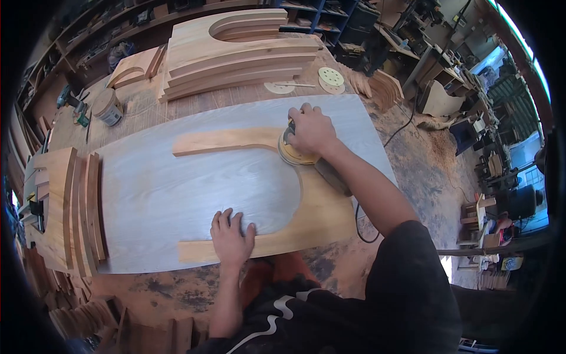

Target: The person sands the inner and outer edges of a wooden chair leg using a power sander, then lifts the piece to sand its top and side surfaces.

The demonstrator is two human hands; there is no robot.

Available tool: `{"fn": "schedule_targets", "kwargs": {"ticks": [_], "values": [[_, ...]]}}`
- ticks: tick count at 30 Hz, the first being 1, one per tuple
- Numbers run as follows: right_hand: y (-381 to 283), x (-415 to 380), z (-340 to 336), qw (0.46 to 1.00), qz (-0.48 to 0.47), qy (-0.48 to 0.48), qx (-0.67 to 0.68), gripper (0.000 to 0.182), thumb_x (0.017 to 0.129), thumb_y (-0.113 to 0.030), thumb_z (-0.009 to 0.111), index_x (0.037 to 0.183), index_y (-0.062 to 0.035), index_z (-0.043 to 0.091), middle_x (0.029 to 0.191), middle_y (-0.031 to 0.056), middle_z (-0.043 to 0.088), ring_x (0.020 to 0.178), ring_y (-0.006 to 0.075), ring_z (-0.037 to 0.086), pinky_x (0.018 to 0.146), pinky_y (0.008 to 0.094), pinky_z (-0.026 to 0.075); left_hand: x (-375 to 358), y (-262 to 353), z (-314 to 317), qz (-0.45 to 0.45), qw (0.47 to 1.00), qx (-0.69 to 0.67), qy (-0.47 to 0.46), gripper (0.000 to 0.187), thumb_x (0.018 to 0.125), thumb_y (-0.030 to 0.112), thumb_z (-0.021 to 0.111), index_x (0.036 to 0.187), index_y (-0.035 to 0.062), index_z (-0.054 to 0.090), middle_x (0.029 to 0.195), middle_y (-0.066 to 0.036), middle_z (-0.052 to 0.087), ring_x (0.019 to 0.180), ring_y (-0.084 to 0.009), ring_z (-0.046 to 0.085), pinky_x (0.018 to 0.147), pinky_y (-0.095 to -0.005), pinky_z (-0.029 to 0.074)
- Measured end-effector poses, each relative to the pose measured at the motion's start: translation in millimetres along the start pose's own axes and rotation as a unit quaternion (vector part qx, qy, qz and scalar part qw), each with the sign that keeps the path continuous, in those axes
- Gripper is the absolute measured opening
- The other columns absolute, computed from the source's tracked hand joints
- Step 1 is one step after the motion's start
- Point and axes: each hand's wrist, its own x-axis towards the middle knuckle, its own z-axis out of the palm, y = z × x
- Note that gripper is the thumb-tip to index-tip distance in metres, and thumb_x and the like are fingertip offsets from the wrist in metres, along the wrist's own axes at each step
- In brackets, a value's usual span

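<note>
A U-shaped wooden piece lies flat on a grey wood-grain board, its two arms pointing left. My right hand is wrapped over the top of a yellow and black sander, which rests on the piece where the far arm meets the curve. Behind my right wrist hangs the sander's dark dust bag. On the near arm my left hand lies with its fingers spread, the fingertips reaching over the inner edge onto the board.
Stacked wooden pieces stand behind the board, more at its left end. Sanding discs, a tub and a drill lie at the back. A black cable hangs at the board's right edge.
</note>
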Motion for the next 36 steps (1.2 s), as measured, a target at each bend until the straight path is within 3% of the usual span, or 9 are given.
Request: {"fn": "schedule_targets", "kwargs": {"ticks": [2, 5, 11, 15, 17, 20, 24, 26, 36], "values": [[10.4, 12.3, -2.3, 0.999, 0.005, 0.029, 0.014, 0.049, 0.085, -0.023, 0.073, 0.132, -0.0084, 0.067, 0.136, 0.0245, 0.064, 0.125, 0.0449, 0.063, 0.101, 0.0534, 0.058, -0.8, 1.0, 1.4, 0.001, 1.0, 0.001, 0.003, 0.042, 0.09, 0.03, 0.078, 0.124, 0.0055, 0.072, 0.141, -0.02, 0.061, 0.138, -0.0485, 0.05, 0.113, -0.0587, 0.043], [20.0, 41.8, 0.3, 0.999, 0.037, 0.015, 0.01, 0.05, 0.085, -0.028, 0.073, 0.131, -0.0112, 0.065, 0.135, 0.0215, 0.062, 0.124, 0.0428, 0.063, 0.102, 0.0538, 0.057, -2.9, 0.6, 2.1, -0.011, 1.0, 0.008, -0.003, 0.043, 0.091, 0.031, 0.078, 0.124, 0.0051, 0.072, 0.142, -0.02, 0.061, 0.14, -0.0474, 0.048, 0.114, -0.0581, 0.042], [-12.6, 5.5, -1.9, 1.0, -0.004, -0.002, 0.023, 0.051, 0.086, -0.025, 0.071, 0.133, -0.0095, 0.065, 0.14, 0.0235, 0.061, 0.127, 0.0445, 0.063, 0.105, 0.0531, 0.056, -4.7, -1.5, 1.4, -0.002, 1.0, 0.014, -0.025, 0.044, 0.092, 0.032, 0.077, 0.126, 0.0048, 0.073, 0.143, -0.02, 0.06, 0.142, -0.0469, 0.047, 0.115, -0.0577, 0.042], [4.9, 32.9, -5.3, 0.999, 0.024, 0.032, 0.013, 0.052, 0.086, -0.025, 0.071, 0.135, -0.0102, 0.065, 0.142, 0.0242, 0.06, 0.129, 0.0448, 0.062, 0.106, 0.054, 0.056, -3.5, -1.4, 3.2, -0.004, 1.0, 0.006, -0.012, 0.043, 0.093, 0.032, 0.076, 0.125, 0.004, 0.074, 0.143, -0.02, 0.061, 0.141, -0.0469, 0.048, 0.114, -0.0577, 0.042], [7.2, 49.2, -15.7, 0.996, 0.056, -0.035, 0.062, 0.053, 0.086, -0.025, 0.071, 0.137, -0.0103, 0.064, 0.143, 0.0252, 0.06, 0.132, 0.0453, 0.06, 0.108, 0.0549, 0.055, -4.6, 0.2, 2.5, -0.008, 1.0, 0.009, -0.006, 0.043, 0.092, 0.032, 0.076, 0.125, 0.004, 0.074, 0.143, -0.02, 0.061, 0.141, -0.0467, 0.048, 0.114, -0.0576, 0.042], [-19.0, 36.3, -4.8, 1.0, -0.003, 0.008, -0.007, 0.054, 0.086, -0.024, 0.071, 0.137, -0.0096, 0.064, 0.141, 0.0251, 0.062, 0.134, 0.0427, 0.06, 0.106, 0.0538, 0.055, -0.3, 0.4, 4.4, -0.002, 1.0, 0.01, 0.01, 0.041, 0.092, 0.03, 0.077, 0.123, 0.0042, 0.073, 0.141, -0.02, 0.061, 0.138, -0.0477, 0.05, 0.113, -0.0581, 0.043], [-18.2, 43.2, -6.2, 1.0, 0.0, 0.023, 0.01, 0.053, 0.086, -0.025, 0.071, 0.136, -0.0091, 0.065, 0.139, 0.0253, 0.063, 0.134, 0.0417, 0.061, 0.106, 0.053, 0.055, -1.6, 1.4, 1.9, 0.005, 1.0, 0.014, 0.008, 0.04, 0.091, 0.029, 0.078, 0.123, 0.0044, 0.072, 0.139, -0.021, 0.062, 0.136, -0.0488, 0.051, 0.112, -0.0586, 0.044], [-8.8, 73.5, -8.9, 0.997, 0.038, -0.041, 0.047, 0.053, 0.085, -0.025, 0.072, 0.135, -0.0085, 0.066, 0.139, 0.026, 0.062, 0.135, 0.0419, 0.061, 0.107, 0.0528, 0.055, 0.1, 3.2, 0.7, 0.001, 1.0, 0.014, 0.01, 0.04, 0.091, 0.028, 0.078, 0.122, 0.0044, 0.072, 0.139, -0.021, 0.062, 0.136, -0.0487, 0.051, 0.113, -0.0584, 0.044], [-42.8, 60.3, -14.4, 0.999, -0.039, -0.02, 0.03, 0.052, 0.085, -0.024, 0.072, 0.135, -0.0073, 0.066, 0.141, 0.0243, 0.062, 0.132, 0.0435, 0.062, 0.107, 0.052, 0.056, -1.2, 1.9, 2.7, 0.004, 1.0, 0.016, -0.005, 0.041, 0.091, 0.032, 0.077, 0.122, 0.0043, 0.073, 0.14, -0.021, 0.062, 0.138, -0.048, 0.05, 0.113, -0.0586, 0.043]]}}
